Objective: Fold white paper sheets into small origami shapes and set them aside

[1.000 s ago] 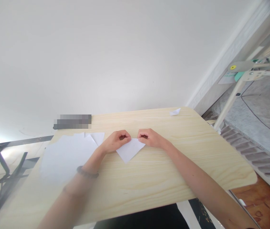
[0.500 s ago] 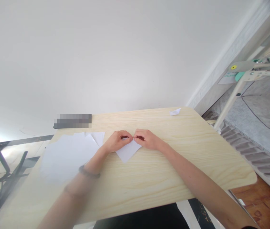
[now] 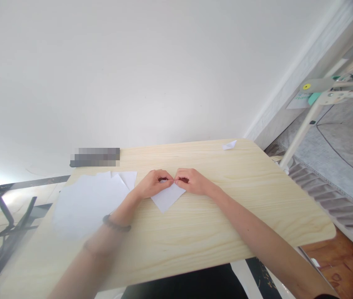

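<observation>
A white sheet of paper (image 3: pixel 165 199) lies on the wooden table with one corner pointing toward me. My left hand (image 3: pixel 154 182) pinches its far edge between thumb and fingertips. Right beside it, my right hand (image 3: pixel 192 181) pinches the same edge, and the two sets of fingertips almost meet. The part of the paper under the fingers is hidden, so its folds there cannot be made out. A dark band circles my left wrist.
Loose white sheets (image 3: pixel 92 203) overlap on the left of the table (image 3: pixel 226 224). At the far right stands a small folded paper piece (image 3: pixel 229 145). A dark, pixelated object (image 3: pixel 95 158) sits at the far left edge, near the wall (image 3: pixel 164 74). A white metal frame (image 3: pixel 301 128) rises beyond the right side.
</observation>
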